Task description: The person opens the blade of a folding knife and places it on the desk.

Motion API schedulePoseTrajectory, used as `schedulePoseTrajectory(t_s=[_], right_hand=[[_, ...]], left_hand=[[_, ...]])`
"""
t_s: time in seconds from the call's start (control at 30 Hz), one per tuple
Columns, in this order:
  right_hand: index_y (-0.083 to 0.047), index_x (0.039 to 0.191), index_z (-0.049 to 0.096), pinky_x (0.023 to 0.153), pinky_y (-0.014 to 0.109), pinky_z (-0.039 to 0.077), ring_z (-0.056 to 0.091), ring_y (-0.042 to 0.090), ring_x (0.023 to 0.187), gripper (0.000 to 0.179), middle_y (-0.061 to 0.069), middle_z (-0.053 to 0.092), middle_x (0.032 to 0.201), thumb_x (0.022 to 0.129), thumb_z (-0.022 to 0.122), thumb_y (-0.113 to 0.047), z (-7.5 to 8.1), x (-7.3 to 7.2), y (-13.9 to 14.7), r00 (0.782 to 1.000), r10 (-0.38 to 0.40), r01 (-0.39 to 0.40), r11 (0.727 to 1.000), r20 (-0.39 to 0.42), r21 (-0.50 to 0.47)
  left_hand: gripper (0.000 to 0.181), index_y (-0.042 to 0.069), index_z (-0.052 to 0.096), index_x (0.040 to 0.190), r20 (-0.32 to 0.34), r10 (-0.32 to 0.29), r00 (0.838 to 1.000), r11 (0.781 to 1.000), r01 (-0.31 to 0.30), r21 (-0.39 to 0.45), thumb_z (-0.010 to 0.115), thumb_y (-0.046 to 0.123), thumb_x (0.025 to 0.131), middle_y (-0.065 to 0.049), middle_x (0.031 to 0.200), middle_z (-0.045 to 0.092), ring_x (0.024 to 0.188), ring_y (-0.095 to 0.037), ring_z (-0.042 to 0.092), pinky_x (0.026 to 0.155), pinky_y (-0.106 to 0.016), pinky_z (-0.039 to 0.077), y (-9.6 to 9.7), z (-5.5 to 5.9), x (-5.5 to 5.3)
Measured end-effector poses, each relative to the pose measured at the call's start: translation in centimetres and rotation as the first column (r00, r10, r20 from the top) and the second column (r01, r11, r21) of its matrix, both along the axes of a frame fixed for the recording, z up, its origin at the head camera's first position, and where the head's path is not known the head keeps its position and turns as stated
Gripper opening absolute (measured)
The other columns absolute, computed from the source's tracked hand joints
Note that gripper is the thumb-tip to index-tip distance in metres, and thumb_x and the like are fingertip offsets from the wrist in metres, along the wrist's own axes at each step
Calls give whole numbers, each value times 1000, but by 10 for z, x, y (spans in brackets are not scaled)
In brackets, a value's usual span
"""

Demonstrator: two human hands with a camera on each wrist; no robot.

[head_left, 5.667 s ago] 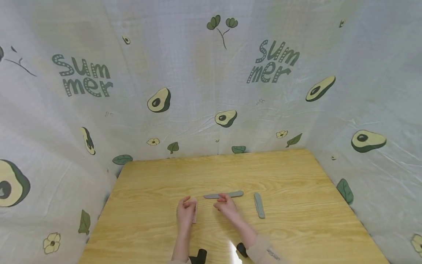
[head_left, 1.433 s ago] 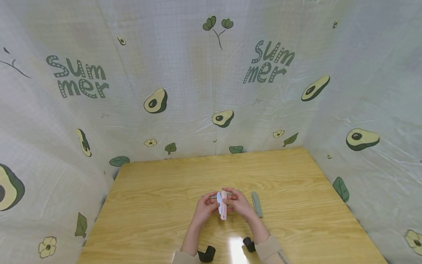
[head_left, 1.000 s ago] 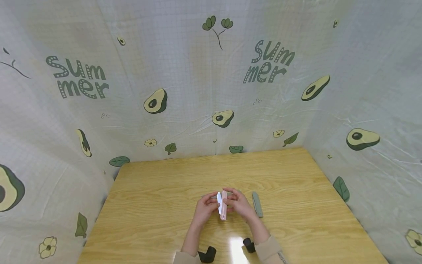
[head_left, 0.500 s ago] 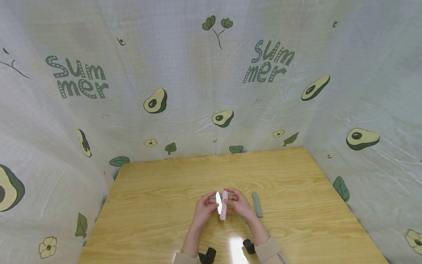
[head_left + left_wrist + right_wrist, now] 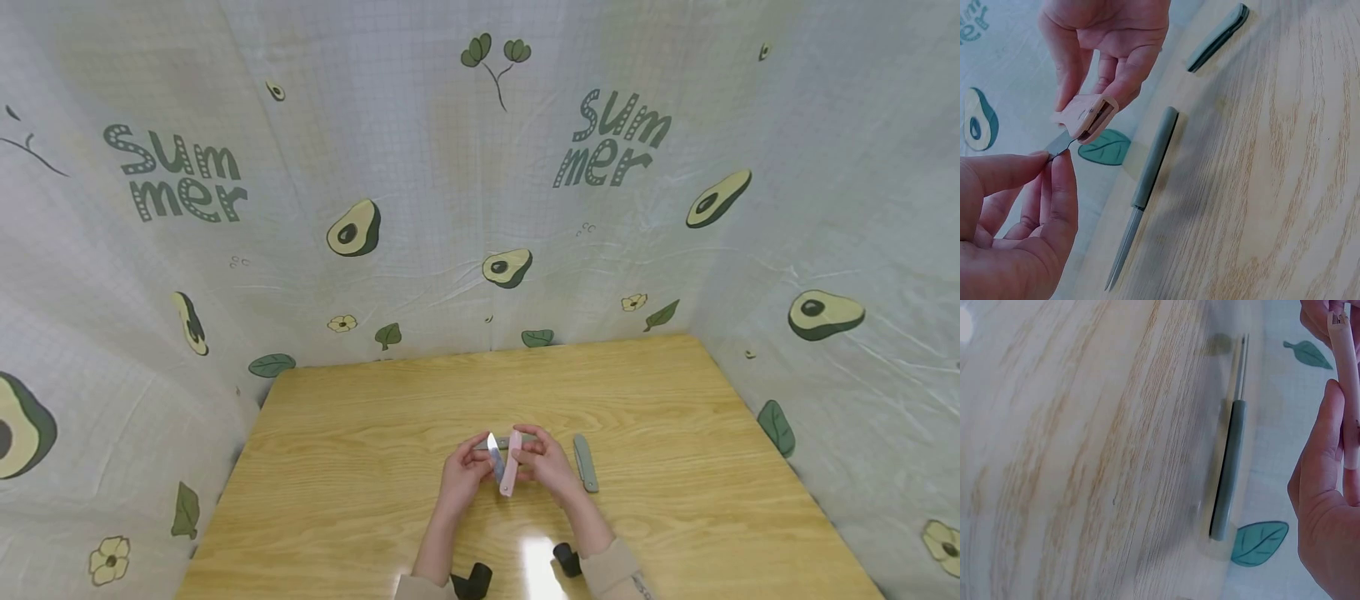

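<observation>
A pink folding knife (image 5: 510, 471) is held above the table between both hands, its blade (image 5: 497, 458) swung partway out of the handle. My left hand (image 5: 460, 479) pinches that blade between thumb and fingertips, plainly seen in the left wrist view on the metal blade (image 5: 1059, 144). On the other side, my right hand (image 5: 553, 468) grips the pink handle (image 5: 1346, 387) with thumb and fingers. Just behind the hands lies an unfolded grey-green knife (image 5: 1157, 159), partly covered by them in the head view. Right of the right hand rests a folded grey-green knife (image 5: 586, 464).
The wood-grain table (image 5: 360, 417) is bordered at the back and sides by a pale curtain (image 5: 435, 292) printed with avocados and leaves. Black wrist mounts (image 5: 471, 581) show below the forearms.
Earliest, my left hand was at the pink knife on the table, my right hand apart. Both hands then held it up; over the last second the gap between blade and handle has widened.
</observation>
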State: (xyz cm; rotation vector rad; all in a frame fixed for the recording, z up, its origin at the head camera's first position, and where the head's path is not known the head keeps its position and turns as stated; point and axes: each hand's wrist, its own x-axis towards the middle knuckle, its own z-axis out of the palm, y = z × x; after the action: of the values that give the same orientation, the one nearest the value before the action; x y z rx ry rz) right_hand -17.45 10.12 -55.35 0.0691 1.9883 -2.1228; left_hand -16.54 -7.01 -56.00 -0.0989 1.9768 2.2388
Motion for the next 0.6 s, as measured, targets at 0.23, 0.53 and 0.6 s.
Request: schedulePoseTrajectory(t_s=[0.23, 0.53, 0.6], right_hand=[[2, 136, 47, 75, 53, 59, 60, 19, 80, 45, 9, 54, 91, 93, 60, 1, 12, 3, 0, 1000, -28, 28, 999, 11, -20], [3, 138, 44, 77, 53, 58, 60, 19, 82, 47, 11, 56, 93, 93, 58, 3, 13, 4, 2, 999, -33, 33, 999, -3, -30], [1, 140, 43, 77, 51, 59, 61, 19, 83, 49, 11, 57, 95, 93, 59, 1, 7, 2, 3, 999, -40, 40, 999, 0, -31]], left_hand=[[51, -6, 50, 137, -8, 13, 1000, 1000, -13, 14, 61, -9, 88, -13, 89, 62, 75, -10, 60, 76, -33, 60, -1, 0, 2], [49, -8, 50, 135, -23, 52, 998, 998, -51, 37, 62, -10, 87, -5, 85, 59, 73, -9, 61, 76, -34, 60, 1, -2, 2], [49, -8, 50, 135, -24, 62, 998, 997, -61, 37, 62, -10, 87, -6, 85, 59, 73, -9, 61, 77, -35, 60, 1, -2, 2]])
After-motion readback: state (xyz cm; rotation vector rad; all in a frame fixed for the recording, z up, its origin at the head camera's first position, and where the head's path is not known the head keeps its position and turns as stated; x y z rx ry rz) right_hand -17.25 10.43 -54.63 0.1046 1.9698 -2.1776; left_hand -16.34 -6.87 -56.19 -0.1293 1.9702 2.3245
